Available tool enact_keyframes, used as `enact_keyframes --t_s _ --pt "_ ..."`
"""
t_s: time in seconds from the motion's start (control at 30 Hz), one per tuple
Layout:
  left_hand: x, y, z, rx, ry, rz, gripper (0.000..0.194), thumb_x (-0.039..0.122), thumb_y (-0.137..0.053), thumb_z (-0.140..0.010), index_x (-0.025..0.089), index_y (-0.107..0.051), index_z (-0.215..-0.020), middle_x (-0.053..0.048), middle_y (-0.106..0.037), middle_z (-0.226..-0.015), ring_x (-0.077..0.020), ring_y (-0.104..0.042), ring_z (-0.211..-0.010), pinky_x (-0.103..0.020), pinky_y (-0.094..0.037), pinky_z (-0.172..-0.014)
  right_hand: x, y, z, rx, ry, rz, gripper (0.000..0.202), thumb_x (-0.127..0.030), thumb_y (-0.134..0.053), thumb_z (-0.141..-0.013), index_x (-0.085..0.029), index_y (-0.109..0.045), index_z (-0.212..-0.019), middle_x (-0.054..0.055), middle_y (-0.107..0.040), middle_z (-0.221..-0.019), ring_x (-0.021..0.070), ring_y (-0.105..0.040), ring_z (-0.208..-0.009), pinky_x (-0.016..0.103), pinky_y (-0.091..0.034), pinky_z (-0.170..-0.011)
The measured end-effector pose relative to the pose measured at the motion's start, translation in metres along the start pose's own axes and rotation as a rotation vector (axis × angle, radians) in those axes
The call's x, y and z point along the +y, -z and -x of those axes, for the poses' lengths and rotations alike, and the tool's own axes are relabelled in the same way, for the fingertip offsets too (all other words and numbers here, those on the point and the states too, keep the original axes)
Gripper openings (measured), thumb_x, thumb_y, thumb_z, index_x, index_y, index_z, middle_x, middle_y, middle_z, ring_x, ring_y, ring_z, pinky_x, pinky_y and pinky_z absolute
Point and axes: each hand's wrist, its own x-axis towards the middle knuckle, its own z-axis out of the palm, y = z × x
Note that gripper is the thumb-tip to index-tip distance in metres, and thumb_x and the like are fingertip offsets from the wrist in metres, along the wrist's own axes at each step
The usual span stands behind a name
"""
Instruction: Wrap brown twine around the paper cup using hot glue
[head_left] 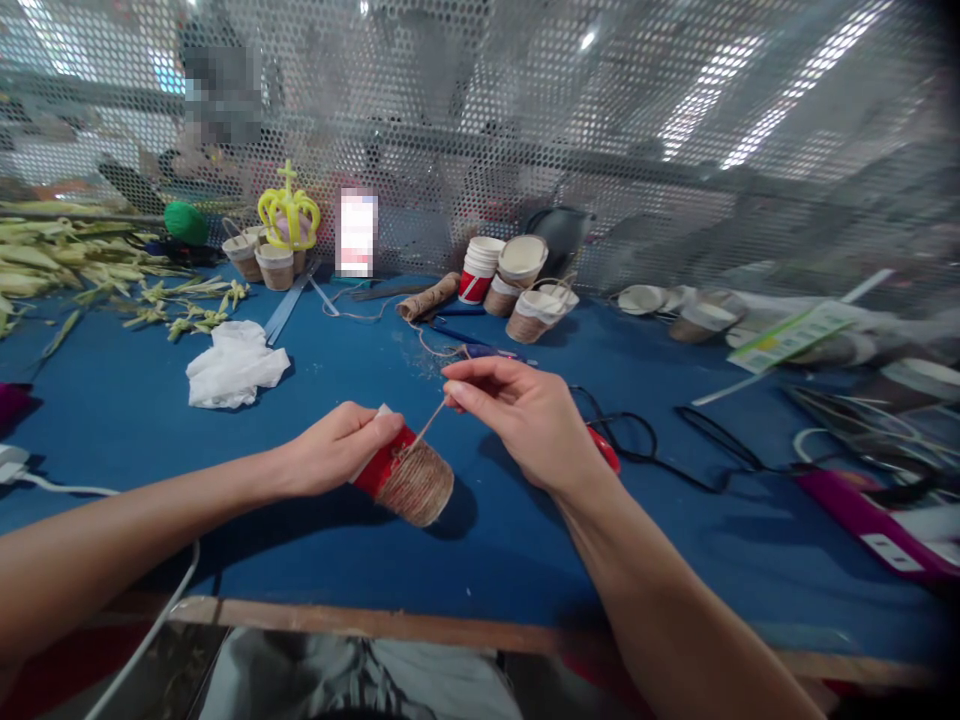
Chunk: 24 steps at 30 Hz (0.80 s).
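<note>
My left hand [351, 446] is closed around the rim end of a red paper cup [382, 462], which lies tilted just above the blue table. Brown twine [417, 487] is wound in close rows around the cup's lower part, while red still shows near the rim. Between thumb and fingertips, my right hand [517, 410] pinches the loose end of the twine and holds it taut, up and right of the cup. The inside of the cup is hidden by my left hand.
Twine-wrapped cups [529, 315] and a roll of twine [429, 297] stand near the perforated metal screen [480, 140]. A crumpled white cloth [234, 365] lies left. Dried husks [67, 250] fill the far left; a black cord [630, 440] curls at right, near a purple item [862, 525].
</note>
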Motion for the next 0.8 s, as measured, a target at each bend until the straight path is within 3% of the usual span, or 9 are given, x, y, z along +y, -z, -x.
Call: enact_keyframes --t_s 0.8 --pt "0.0012 0.0003 0.0056 -0.034 -0.137 -0.076 0.044 0.043 -0.029 -0.084 0.014 -0.038 -0.051 0.005 -0.031 -0.048 -0.0056 -0.024 -0.045 -0.018 -0.020 -0.040 0.0052 -0.0066 -0.0002 -0.132 -0.060 0.154 0.014 -0.020 -0.059 -0.071 -0.013 -0.062 -0.084 0.004 -0.065 -0.075 0.0135 -0.061 -0.069 0.029 -0.049 -0.068"
